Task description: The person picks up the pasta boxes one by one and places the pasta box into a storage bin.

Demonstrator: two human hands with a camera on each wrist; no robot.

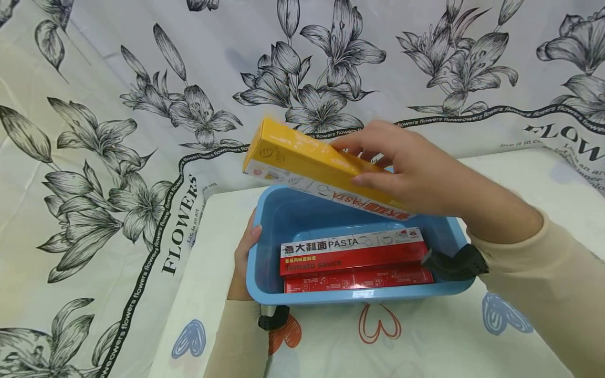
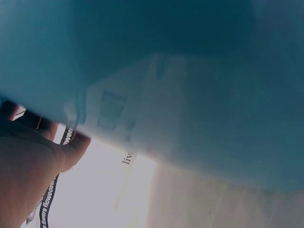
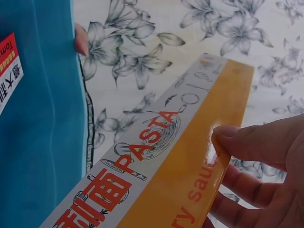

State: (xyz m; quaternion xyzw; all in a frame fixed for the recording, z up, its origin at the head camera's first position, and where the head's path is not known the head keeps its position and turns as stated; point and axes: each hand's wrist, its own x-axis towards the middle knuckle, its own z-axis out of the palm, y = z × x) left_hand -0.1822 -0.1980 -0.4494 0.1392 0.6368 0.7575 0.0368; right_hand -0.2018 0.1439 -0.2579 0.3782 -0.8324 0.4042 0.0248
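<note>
My right hand (image 1: pixel 397 163) grips a yellow and white pasta box (image 1: pixel 302 157), thumb on one side and fingers on the other. The box is tilted over a blue plastic bin (image 1: pixel 264 210), its left end higher than its right. In the right wrist view the thumb presses the yellow face of the box, which reads PASTA. At the bin's left end, my left hand (image 1: pixel 247 252) holds the wall, thumb tip at the rim. Inside the bin lie a red and white tomato sauce pasta box (image 1: pixel 352 252) and another red box (image 1: pixel 359 281), side by side along the near wall.
The bin stands on a pale table cover (image 1: pixel 335 336) with red and blue hearts. Behind and to the left spreads a white cloth (image 1: pixel 104 210) printed with black flowers and lettering. Both wrists wear black straps, the right one (image 1: pixel 456 262) overlapping the bin's right end.
</note>
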